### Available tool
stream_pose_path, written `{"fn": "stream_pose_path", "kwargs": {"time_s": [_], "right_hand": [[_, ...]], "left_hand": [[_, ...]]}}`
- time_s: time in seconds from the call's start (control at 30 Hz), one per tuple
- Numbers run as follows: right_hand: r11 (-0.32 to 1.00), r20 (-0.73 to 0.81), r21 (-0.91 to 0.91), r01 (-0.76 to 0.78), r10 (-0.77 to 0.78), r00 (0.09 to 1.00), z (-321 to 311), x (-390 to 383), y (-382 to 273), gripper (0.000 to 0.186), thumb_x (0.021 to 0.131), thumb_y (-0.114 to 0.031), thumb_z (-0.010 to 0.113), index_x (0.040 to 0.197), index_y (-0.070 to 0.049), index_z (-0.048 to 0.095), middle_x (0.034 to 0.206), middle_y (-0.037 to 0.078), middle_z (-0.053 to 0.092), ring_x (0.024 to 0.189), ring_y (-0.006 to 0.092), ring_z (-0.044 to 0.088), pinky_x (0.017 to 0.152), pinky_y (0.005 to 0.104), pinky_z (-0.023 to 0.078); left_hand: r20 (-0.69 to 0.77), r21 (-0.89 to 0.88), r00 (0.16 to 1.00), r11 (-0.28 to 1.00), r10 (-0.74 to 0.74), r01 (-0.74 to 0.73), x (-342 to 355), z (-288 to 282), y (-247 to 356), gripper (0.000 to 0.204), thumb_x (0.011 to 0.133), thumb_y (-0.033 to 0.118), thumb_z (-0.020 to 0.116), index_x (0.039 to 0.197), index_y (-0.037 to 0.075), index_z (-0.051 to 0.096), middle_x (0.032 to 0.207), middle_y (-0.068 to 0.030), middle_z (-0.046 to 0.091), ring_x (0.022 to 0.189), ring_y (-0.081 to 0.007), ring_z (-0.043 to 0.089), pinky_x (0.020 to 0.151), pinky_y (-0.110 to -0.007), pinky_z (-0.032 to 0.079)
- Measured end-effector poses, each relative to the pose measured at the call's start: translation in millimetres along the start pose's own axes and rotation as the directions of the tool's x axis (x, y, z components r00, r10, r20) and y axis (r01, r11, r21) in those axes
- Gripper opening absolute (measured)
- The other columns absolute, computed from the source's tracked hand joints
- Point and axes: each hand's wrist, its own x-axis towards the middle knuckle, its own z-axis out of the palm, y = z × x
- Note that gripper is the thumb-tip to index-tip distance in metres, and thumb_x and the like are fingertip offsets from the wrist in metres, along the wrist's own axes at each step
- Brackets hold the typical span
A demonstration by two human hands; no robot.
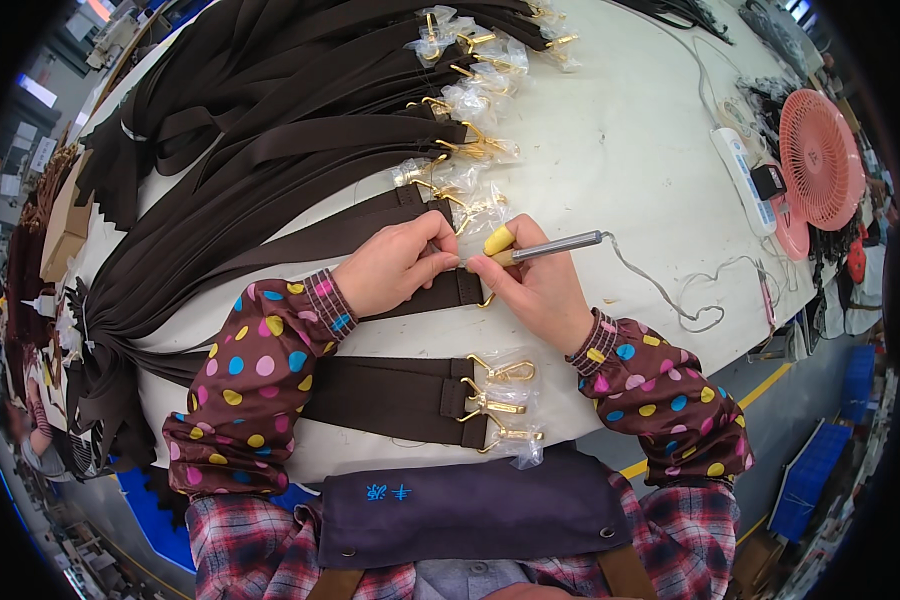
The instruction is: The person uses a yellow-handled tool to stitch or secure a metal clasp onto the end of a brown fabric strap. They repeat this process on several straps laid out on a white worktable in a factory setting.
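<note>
My right hand (pixel 542 290) grips a silver pen-shaped tool (pixel 573 242) with a grey cord trailing from its back end. A yellow cover (pixel 499 239) sits on one of its fingers. Close to it, my left hand (pixel 395 268) has thumb and fingers pinched together at the end of a dark brown webbing strap (pixel 440 296); whatever lies between them is too small to make out. The tool's tip is hidden by my fingers. Nearer me lie more brown straps (pixel 385 395), ending in gold-coloured snap hooks (pixel 505 405) partly wrapped in clear plastic.
Many brown straps (pixel 270 90) fan across the white table (pixel 610 130), gathered at the left. Plastic-wrapped hooks (pixel 485 75) line their ends. At the right stand a pink fan (pixel 820 160) and a white power strip (pixel 743 180). A cardboard box (pixel 65 230) is at far left.
</note>
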Motion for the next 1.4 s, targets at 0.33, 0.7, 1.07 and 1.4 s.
{"fn": "stream_pose_path", "kwargs": {"time_s": [0.33, 0.7, 1.07, 1.4], "right_hand": [[0.991, -0.118, 0.103, 0.091, -0.078, 0.99, 4, 0, 7, 0.027, 0.088, -0.018, 0.068, 0.086, -0.003, 0.046, 0.063, 0.003, 0.052, 0.052, 0.0076, 0.047, 0.048, 0.0247, 0.038], [0.995, -0.052, 0.095, 0.006, -0.001, 0.999, 0, 0, -1, 0.023, 0.09, -0.013, 0.067, 0.088, -0.003, 0.046, 0.07, 0.0, 0.052, 0.059, 0.0039, 0.046, 0.05, 0.0215, 0.037], [0.998, -0.039, 0.066, -0.017, 0.02, 0.999, 0, 0, -3, 0.021, 0.09, -0.012, 0.067, 0.089, -0.003, 0.048, 0.072, -0.002, 0.05, 0.062, 0.0021, 0.043, 0.051, 0.02, 0.036], [0.986, -0.091, 0.164, 0.018, -0.003, 0.996, -6, -1, -4, 0.019, 0.091, -0.009, 0.064, 0.091, -0.004, 0.046, 0.074, -0.002, 0.053, 0.073, 0.0034, 0.055, 0.06, 0.0193, 0.041]], "left_hand": [[0.005, -0.029, 0.998, 0.997, -0.065, 0.065, 0, 0, 3, 0.015, 0.095, 0.017, 0.057, 0.094, 0.004, 0.049, 0.068, -0.003, 0.056, 0.058, -0.0106, 0.055, 0.046, -0.026, 0.044], [-0.043, -0.036, 0.999, 0.999, -0.007, 0.005, -2, 3, 3, 0.014, 0.094, 0.013, 0.058, 0.094, 0.003, 0.048, 0.071, -0.0045, 0.057, 0.062, -0.0143, 0.058, 0.059, -0.03, 0.046], [-0.05, -0.026, 0.999, 1.0, 0.008, -0.009, -2, 4, 2, 0.014, 0.095, 0.012, 0.058, 0.094, 0.003, 0.048, 0.072, -0.0046, 0.057, 0.063, -0.0138, 0.058, 0.059, -0.029, 0.047], [-0.119, 0.668, 0.947, 0.729, 0.299, -0.147, -25, 24, 12, 0.039, 0.074, 0.034, 0.078, 0.098, 0.009, 0.058, 0.098, -0.0032, 0.06, 0.083, -0.0206, 0.064, 0.065, -0.032, 0.051]]}}
